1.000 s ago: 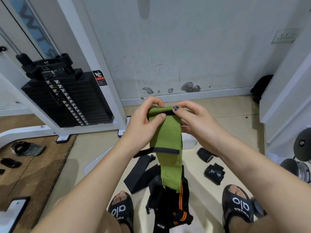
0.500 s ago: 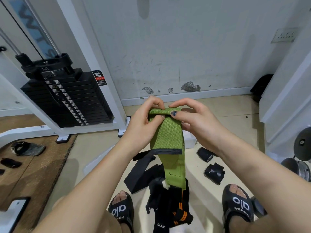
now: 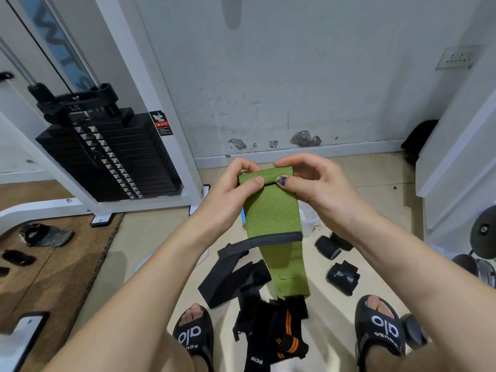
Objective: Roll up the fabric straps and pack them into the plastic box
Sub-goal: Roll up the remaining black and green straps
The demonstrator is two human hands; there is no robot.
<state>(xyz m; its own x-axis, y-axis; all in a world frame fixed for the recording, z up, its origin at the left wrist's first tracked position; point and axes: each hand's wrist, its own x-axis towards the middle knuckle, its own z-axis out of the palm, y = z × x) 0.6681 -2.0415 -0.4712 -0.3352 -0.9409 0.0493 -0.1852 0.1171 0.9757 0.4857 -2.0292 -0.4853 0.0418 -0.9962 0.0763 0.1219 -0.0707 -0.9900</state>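
The left hand (image 3: 228,194) and the right hand (image 3: 319,183) are gripping the top end of a green fabric strap (image 3: 271,210) at chest height, in the centre of the head view. The top edge of the strap is turned over into a small first roll. The left thumb is pressing on the roll from the front at 9 o'clock, with the left fingers curled behind it. The right thumb is pressing at 3 o'clock, with the right fingers arched over the top edge. Both hands are pinching the strap narrowly.

The rest of the strap is hanging down toward 6 o'clock. A dark band (image 3: 268,241) is crossing it about halfway, and its tail is trailing off toward 8 o'clock.

A pile of black straps (image 3: 241,280) is lying on the floor below the hands, and a black strap with orange stripes (image 3: 284,334) is lying at 6 o'clock between the two sandals. Two rolled black straps (image 3: 335,260) are lying on the floor at 4 o'clock. The plastic box (image 3: 306,221) is sitting behind the green strap; it is mostly hidden, and only a pale edge is showing. A weight stack (image 3: 112,159) is standing at 10 o'clock.
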